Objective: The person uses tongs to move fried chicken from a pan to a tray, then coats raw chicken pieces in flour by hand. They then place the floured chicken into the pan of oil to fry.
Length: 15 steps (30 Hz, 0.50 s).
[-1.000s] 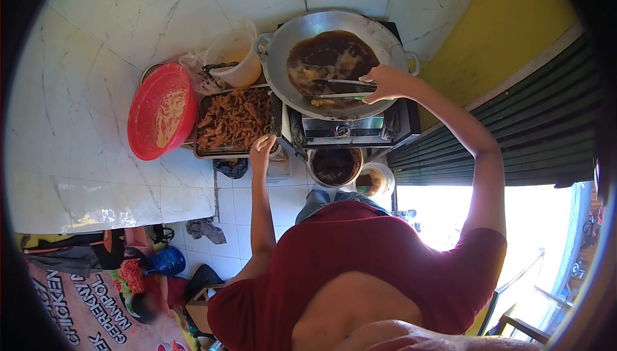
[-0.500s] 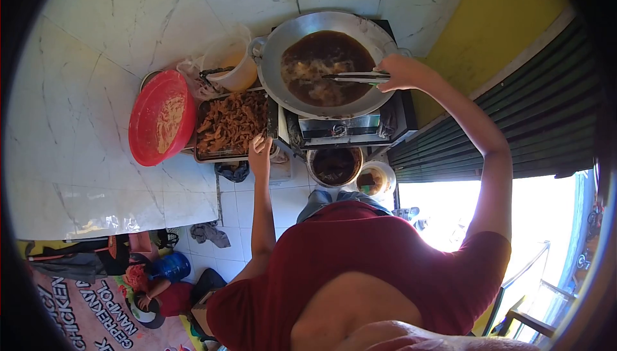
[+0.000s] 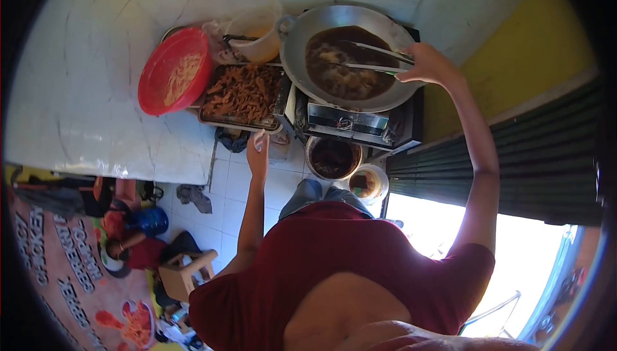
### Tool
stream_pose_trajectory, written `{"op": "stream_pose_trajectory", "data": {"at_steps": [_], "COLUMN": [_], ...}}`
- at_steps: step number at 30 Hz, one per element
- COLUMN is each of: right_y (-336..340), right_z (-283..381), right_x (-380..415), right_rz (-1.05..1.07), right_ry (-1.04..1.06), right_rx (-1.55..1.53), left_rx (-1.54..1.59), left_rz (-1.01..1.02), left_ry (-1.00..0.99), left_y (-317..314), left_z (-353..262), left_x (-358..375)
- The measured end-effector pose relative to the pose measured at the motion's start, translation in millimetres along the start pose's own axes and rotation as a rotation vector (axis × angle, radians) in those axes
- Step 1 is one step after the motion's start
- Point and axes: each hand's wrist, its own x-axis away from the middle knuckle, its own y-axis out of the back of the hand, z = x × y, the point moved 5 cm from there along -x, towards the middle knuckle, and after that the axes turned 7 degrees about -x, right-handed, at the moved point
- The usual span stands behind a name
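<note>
My right hand (image 3: 432,67) grips metal tongs (image 3: 379,68) whose two arms are spread apart over a large wok (image 3: 292,74). The tong tips reach into dark, bubbling oil (image 3: 350,39), where pale pieces are frying. My left hand (image 3: 258,152) is closed, just below the front edge of a tray (image 3: 222,123). Something whitish shows at its fingers, too small to make out. Brown fried pieces (image 3: 243,90) are heaped on that tray.
Left of the tray, a red basin (image 3: 151,81) holds pale flour. Behind stands a translucent bucket (image 3: 263,45). Below the stove (image 3: 334,117) are a dark-filled bucket (image 3: 312,158) and a white bucket (image 3: 380,184). Another person (image 3: 144,251) sits at the lower left by a blue water jug (image 3: 153,221).
The tongs have gone from nearly closed to widely spread over the oil. My left hand has come away from the tray's edge towards me. The view has shifted slightly.
</note>
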Motion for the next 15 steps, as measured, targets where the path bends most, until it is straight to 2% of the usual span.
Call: {"op": "stream_pose_trajectory", "data": {"at_steps": [2, 4, 5, 6, 8, 9, 10, 11, 13, 15], "right_y": [5.0, 5.8, 4.2, 2.4, -0.5, -6.2, -12.1, -19.0, -35.4, -55.2], "right_z": [9.0, 19.3, 29.1, 43.2, 74.6, 88.5, 101.7, 115.9, 151.9, 187.4], "right_x": [-10.8, -24.4, -31.7, -36.9, -48.8, -59.1, -68.0, -76.4, -91.5, -106.0], "right_rz": [-0.001, -0.035, -0.052, -0.036, -0.007, 0.024, 0.053, 0.079, 0.08, 0.099], "right_ry": [0.033, 0.106, 0.138, 0.153, 0.178, 0.17, 0.159, 0.145, 0.276, 0.342], "right_rx": [-0.039, -0.093, -0.126, -0.146, -0.183, -0.126, -0.068, -0.009, -0.037, -0.015], "left_rx": [-0.075, -0.208, -0.272, -0.373, -0.513, -0.511, -0.58, -0.565, -0.505, -0.437], "left_rz": [-0.005, 0.136, 0.173, 0.217, 0.469, 0.542, 0.412, 0.458, 0.455, 0.416], "left_ry": [-0.01, 0.197, 0.299, 0.35, 0.683, 0.718, 0.596, 0.723, 0.922, 1.04], "left_y": [4.1, 7.6, 19.9, 28.6, 45.0, 60.2, 66.6, 81.2, 103.9, 111.1], "left_z": [51.6, 144.2, 162.7, 209.9, 319.0, 327.8, 372.4, 374.2, 368.7, 362.4], "left_x": [30.3, 75.2, 104.8, 141.3, 229.2, 272.1, 325.4, 360.8, 419.9, 459.2]}}
